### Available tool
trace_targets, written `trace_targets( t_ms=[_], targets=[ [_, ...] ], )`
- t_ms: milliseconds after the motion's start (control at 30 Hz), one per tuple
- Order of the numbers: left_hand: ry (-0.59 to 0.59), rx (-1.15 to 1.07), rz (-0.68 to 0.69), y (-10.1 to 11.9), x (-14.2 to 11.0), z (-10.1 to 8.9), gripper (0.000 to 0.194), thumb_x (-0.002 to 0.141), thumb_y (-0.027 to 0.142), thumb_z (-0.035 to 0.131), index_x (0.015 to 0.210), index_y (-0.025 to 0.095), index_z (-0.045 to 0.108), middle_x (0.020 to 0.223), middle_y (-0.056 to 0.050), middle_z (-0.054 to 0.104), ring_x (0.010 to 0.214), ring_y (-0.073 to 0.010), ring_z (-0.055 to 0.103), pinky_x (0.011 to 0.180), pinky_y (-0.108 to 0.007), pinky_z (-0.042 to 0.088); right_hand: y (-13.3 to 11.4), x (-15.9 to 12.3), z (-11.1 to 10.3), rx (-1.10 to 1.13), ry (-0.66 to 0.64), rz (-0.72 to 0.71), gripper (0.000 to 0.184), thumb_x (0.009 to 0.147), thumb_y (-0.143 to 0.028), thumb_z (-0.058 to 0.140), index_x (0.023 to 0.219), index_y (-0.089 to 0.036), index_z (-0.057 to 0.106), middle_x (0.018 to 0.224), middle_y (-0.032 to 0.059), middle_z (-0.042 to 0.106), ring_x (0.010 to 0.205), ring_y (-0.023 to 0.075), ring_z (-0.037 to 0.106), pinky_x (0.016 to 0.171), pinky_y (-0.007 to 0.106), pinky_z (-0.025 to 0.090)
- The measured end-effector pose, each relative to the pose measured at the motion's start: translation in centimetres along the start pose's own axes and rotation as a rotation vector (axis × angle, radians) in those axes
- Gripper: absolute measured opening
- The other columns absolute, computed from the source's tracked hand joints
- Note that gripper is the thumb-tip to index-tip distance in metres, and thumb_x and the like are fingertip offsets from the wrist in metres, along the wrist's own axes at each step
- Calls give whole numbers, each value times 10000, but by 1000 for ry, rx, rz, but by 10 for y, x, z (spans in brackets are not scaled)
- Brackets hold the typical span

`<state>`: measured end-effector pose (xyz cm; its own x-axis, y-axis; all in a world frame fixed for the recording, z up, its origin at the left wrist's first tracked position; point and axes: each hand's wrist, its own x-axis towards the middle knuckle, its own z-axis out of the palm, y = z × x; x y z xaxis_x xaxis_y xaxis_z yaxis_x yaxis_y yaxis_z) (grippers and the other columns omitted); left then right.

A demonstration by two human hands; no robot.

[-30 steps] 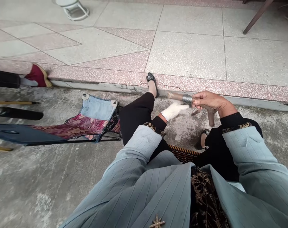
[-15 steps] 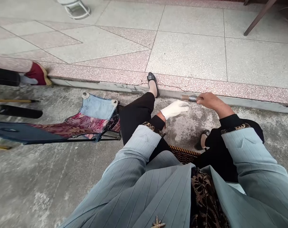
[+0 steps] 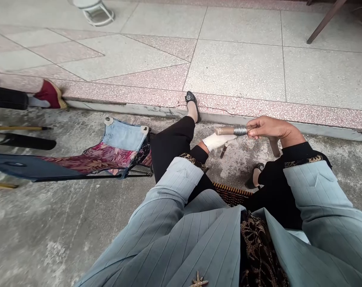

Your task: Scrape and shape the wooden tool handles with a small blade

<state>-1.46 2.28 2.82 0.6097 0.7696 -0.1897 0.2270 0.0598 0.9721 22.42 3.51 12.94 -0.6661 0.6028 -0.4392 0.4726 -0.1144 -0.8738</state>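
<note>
My right hand [image 3: 267, 128], bare, grips one end of a brown stick [image 3: 224, 131]. Silver wire [image 3: 239, 130] is wound round the stick in a coil, close to my fingertips. A grey-brown end piece [image 3: 274, 147] shows under that hand; whether it belongs to the stick I cannot tell. My left hand [image 3: 216, 141] wears a white glove and lies just below the stick's free end, its fingers together and partly covered. From beneath the glove juts a short dark brown piece [image 3: 224, 151], too small to name.
A low kerb with a pink edge [image 3: 258, 107] runs in front of me. To the left stands a fabric folding recliner [image 3: 125, 135], with another person's red shoe [image 3: 51, 95] beyond it. A woven seat [image 3: 233, 193] is under me. A white stool [image 3: 97, 14] stands at the back.
The stick has moved left and now overlaps the gloved hand. My right hand has turned, showing the grey-brown end piece. The dark piece has appeared under my left hand.
</note>
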Motion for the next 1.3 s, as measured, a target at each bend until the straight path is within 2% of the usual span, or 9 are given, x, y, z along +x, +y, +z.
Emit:
trace_targets(
  t_ms=[133, 333, 500, 633, 700, 900, 1067, 1167, 1300],
  targets=[
    [-25, -34, -77, -6, -4, 4, 509, 854, 668, 712, 936, 165, 726, 627, -30, 563, 617, -164, 595, 597, -319, 504, -1, -1, -5, -54, 215, 106, 208, 809, -368, 757, 822, -169, 699, 731, 17, 624, 666, 137, 554, 661, 295, 446],
    [77, -9, -84, -5, -3, 4, 445, 748, 552, 847, 1077, 267, 754, 761, -70, 646, 807, -279, 700, 587, -372, 515, 5, 21, 0, -579, 436, 410, 296, 925, -335, 685, 1119, -130, 772, 979, 124, 733, 897, 242, 663, 764, 340, 474],
    [76, 34, -100, 4, -6, -8, 362, 812, 465, 774, 1024, 172, 767, 763, -72, 656, 814, -269, 709, 639, -363, 511, 8, 32, 23, -803, 82, 426, 200, 932, -297, 684, 985, -138, 793, 1014, 154, 752, 838, 245, 645, 702, 354, 445],
    [28, 28, -83, 13, -6, -19, 239, 809, 401, 787, 912, 185, 770, 735, -66, 668, 798, -243, 688, 636, -345, 496, 2, 22, 24, -537, -290, 212, 162, 859, -337, 723, 842, -180, 762, 722, 28, 659, 681, 171, 575, 673, 313, 411],
    [4, 13, -64, 16, -5, -19, 240, 779, 386, 816, 866, 172, 749, 735, -50, 675, 765, -206, 664, 658, -324, 513, 0, 13, 17, -322, -339, 108, 265, 837, -438, 731, 888, -180, 757, 722, 1, 637, 681, 152, 563, 683, 300, 422],
    [-76, -68, -58, 17, -5, -3, 391, 906, 529, 701, 833, 145, 685, 580, 14, 520, 537, -108, 473, 547, -253, 454, 4, 7, 3, -17, 155, -23, 288, 855, -457, 725, 905, -174, 711, 791, 14, 654, 719, 143, 568, 714, 289, 449],
    [-184, -59, -78, 21, -10, 3, 336, 933, 450, 703, 840, 127, 685, 591, 7, 540, 536, -92, 464, 546, -233, 409, 4, 25, 14, -324, 472, 313, 252, 977, -319, 604, 1109, -136, 714, 973, 107, 737, 866, 206, 656, 764, 318, 476],
    [-176, 18, -95, 24, -11, 1, 261, 936, 335, 693, 814, 104, 690, 594, 6, 562, 587, -93, 506, 603, -227, 404, 4, 31, 20, -765, 374, 513, 308, 982, -301, 624, 1185, -92, 725, 1104, 194, 734, 935, 270, 670, 755, 357, 466],
    [-146, 77, -96, 24, -11, -6, 185, 887, 245, 707, 782, 93, 692, 640, -2, 609, 635, -97, 521, 631, -226, 392, 8, 22, 17, -847, -91, 479, 194, 929, -286, 667, 955, -121, 766, 914, 142, 727, 791, 239, 638, 683, 348, 414]
  ],
)
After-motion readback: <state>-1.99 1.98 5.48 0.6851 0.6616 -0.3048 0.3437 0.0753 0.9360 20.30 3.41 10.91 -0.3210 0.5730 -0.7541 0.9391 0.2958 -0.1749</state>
